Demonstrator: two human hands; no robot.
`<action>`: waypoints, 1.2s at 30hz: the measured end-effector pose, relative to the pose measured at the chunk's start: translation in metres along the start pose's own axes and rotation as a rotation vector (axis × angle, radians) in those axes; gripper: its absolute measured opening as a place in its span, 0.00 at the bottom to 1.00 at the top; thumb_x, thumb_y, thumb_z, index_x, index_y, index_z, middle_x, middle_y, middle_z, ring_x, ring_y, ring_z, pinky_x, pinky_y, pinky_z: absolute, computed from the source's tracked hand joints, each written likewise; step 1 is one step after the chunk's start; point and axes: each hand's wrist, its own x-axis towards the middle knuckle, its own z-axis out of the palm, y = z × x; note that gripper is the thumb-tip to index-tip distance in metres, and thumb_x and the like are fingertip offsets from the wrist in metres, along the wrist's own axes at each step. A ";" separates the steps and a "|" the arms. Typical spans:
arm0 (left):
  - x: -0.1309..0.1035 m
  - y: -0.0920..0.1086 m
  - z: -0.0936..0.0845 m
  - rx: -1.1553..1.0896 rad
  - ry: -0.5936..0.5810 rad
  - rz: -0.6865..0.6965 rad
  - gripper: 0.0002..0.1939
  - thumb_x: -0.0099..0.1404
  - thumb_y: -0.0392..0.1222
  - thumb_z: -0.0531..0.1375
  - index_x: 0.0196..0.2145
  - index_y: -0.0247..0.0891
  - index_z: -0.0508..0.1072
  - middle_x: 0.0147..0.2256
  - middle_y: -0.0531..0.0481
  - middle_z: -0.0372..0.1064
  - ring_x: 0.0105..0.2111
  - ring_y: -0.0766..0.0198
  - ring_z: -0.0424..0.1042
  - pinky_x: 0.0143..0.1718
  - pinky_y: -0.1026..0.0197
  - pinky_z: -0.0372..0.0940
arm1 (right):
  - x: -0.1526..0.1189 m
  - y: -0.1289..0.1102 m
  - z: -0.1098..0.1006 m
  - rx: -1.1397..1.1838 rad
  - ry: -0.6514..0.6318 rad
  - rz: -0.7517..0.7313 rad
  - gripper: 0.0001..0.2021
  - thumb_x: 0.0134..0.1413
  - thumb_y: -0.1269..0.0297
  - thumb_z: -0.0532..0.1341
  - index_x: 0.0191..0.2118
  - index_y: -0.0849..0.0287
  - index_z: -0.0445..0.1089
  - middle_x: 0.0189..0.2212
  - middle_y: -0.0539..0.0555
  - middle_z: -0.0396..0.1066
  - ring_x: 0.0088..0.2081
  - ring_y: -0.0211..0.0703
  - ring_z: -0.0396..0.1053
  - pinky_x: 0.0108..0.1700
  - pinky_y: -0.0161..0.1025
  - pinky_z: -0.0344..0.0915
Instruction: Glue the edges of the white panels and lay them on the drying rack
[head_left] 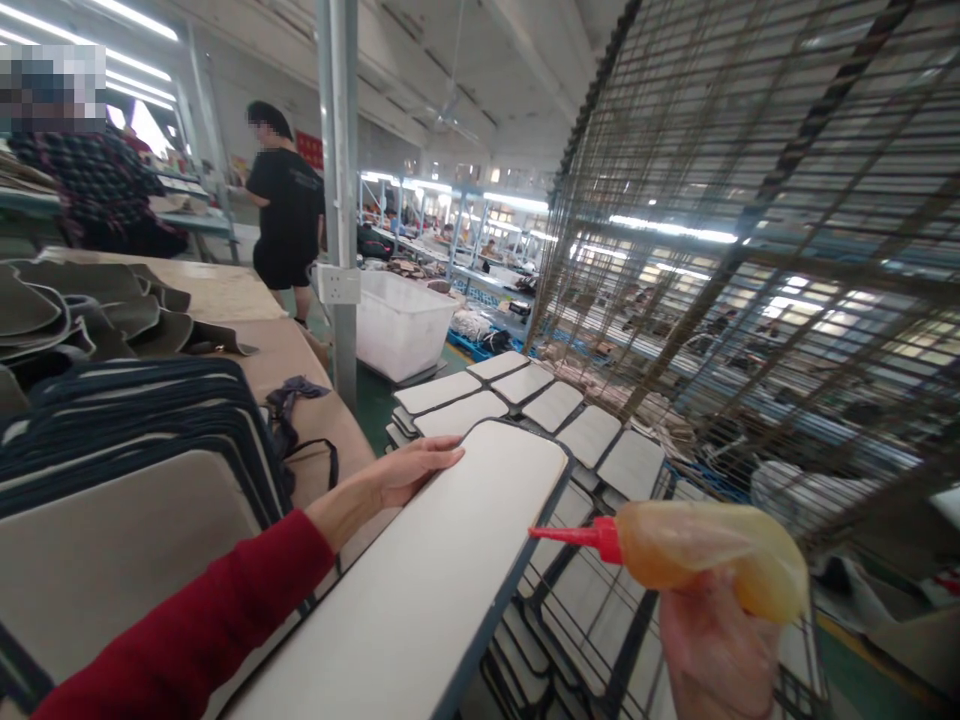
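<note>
A long white panel with a dark rim and rounded corners slants across the lower middle. My left hand grips its left edge near the far end. At the right, my right hand is wrapped round a clear squeeze bottle of yellowish liquid. The bottle lies on its side, its red nozzle pointing left, with the tip at the panel's right edge. Whether the tip touches the edge cannot be made out.
Similar panels lie on a wire rack, with an upright wire grid at the right. Dark-edged pieces are stacked at the left. A post, a white bin and two people stand beyond.
</note>
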 end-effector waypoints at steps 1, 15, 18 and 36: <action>0.000 0.000 0.000 -0.002 0.000 0.000 0.26 0.54 0.33 0.69 0.51 0.31 0.71 0.37 0.42 0.78 0.29 0.61 0.77 0.32 0.62 0.72 | -0.001 0.000 0.000 0.001 -0.001 0.004 0.18 0.39 0.60 0.73 0.40 0.54 0.75 0.35 0.48 0.74 0.42 0.45 0.71 0.44 0.41 0.71; 0.000 0.006 0.006 -0.013 0.056 -0.031 0.26 0.55 0.31 0.68 0.52 0.30 0.70 0.36 0.42 0.78 0.28 0.62 0.77 0.31 0.62 0.72 | -0.011 -0.006 0.002 0.021 -0.017 0.073 0.19 0.37 0.60 0.75 0.40 0.51 0.75 0.41 0.43 0.74 0.44 0.37 0.70 0.45 0.32 0.70; 0.001 0.007 0.007 -0.024 0.061 -0.021 0.26 0.55 0.30 0.68 0.52 0.30 0.70 0.35 0.43 0.78 0.27 0.62 0.76 0.31 0.62 0.73 | -0.013 -0.010 0.006 0.025 -0.047 0.099 0.22 0.36 0.58 0.75 0.42 0.53 0.75 0.41 0.47 0.73 0.43 0.42 0.71 0.46 0.39 0.72; 0.031 0.008 -0.003 -0.022 0.064 0.009 0.23 0.55 0.31 0.68 0.49 0.33 0.72 0.35 0.44 0.78 0.27 0.63 0.76 0.33 0.61 0.72 | -0.020 -0.003 -0.008 -0.035 -0.101 0.002 0.12 0.43 0.62 0.72 0.37 0.54 0.75 0.32 0.48 0.74 0.42 0.38 0.71 0.41 0.29 0.71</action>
